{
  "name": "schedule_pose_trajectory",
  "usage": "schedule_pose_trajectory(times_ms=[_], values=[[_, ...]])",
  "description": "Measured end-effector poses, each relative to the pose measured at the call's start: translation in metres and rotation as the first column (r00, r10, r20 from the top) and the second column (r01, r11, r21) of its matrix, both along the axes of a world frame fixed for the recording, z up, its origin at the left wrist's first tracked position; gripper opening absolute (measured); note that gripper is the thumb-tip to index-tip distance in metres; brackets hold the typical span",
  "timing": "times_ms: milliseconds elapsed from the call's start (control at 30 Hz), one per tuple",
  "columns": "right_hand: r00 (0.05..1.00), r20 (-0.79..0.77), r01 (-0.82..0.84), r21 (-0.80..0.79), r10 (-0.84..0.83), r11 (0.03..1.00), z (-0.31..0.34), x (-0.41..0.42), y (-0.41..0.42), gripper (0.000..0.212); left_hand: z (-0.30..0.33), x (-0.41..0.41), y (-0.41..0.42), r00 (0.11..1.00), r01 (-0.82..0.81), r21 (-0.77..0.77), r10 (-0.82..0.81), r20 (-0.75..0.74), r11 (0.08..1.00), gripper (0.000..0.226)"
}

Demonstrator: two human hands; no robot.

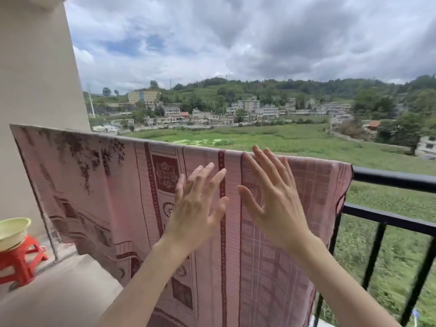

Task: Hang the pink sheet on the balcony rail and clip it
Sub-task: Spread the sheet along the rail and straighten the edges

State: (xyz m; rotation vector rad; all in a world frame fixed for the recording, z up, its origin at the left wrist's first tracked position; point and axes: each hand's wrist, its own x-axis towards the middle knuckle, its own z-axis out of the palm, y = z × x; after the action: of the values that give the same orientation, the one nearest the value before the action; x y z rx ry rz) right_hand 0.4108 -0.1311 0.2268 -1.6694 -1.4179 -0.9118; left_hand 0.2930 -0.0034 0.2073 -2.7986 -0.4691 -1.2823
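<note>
Pink sheet (132, 197) hangs draped over the black balcony rail (396, 179). I hold my left hand (197, 206) and right hand (274, 204) flat and spread below the rail; I should smooth outward evenly, then clip at the rail.

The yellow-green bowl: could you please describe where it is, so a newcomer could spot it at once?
Start at the pink patterned sheet draped over the black metal balcony rail and follow it to its left end. Below, a red plastic stool stands on the floor; the shallow yellow-green bowl rests on top, the only dish in view.
</note>
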Motion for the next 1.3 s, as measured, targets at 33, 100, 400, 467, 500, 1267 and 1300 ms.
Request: schedule_pose_trajectory(times_ms=[33, 100, 400, 467, 500, 1267, 1300], values=[[1.000, 0.013, -0.015, -0.049, 0.015, 0.999, 0.000, -0.014, 0.020, 0.058, 0.002, -0.019, 0.015, 0.999, -0.049, -0.005, 0.049, 0.010, 0.999, 0.055], [0.999, 0.018, -0.040, -0.142, 0.043, 0.989, -0.005, -0.045, 0.061, 0.061, 0.000, -0.063, 0.048, 0.989, -0.147, -0.018, 0.148, 0.018, 0.989, 0.057], [0.979, 0.056, -0.164, -0.354, 0.195, 0.921, -0.023, -0.205, 0.262, 0.069, -0.024, -0.268, 0.208, 0.863, -0.506, -0.096, 0.503, -0.051, 0.857, 0.058], [0.969, 0.027, -0.219, -0.359, 0.245, 0.907, -0.021, -0.239, 0.301, 0.068, -0.025, -0.305, 0.240, 0.832, -0.553, -0.127, 0.553, -0.038, 0.823, 0.057], [0.964, 0.013, -0.243, -0.361, 0.265, 0.900, -0.021, -0.252, 0.320, 0.068, -0.026, -0.321, 0.253, 0.818, -0.573, -0.142, 0.574, -0.040, 0.807, 0.057], [0.966, -0.073, 0.228, -0.222, -0.250, 0.948, 0.023, -0.169, 0.636, 0.051, 0.007, -0.210, 0.618, 0.929, -0.228, -0.064, 0.197, -0.313, 0.972, 0.052], [0.954, -0.084, 0.266, -0.216, -0.289, 0.939, 0.023, -0.160, 0.640, 0.051, 0.011, -0.195, 0.628, 0.933, -0.201, -0.050, 0.176, -0.314, 0.978, 0.052]])
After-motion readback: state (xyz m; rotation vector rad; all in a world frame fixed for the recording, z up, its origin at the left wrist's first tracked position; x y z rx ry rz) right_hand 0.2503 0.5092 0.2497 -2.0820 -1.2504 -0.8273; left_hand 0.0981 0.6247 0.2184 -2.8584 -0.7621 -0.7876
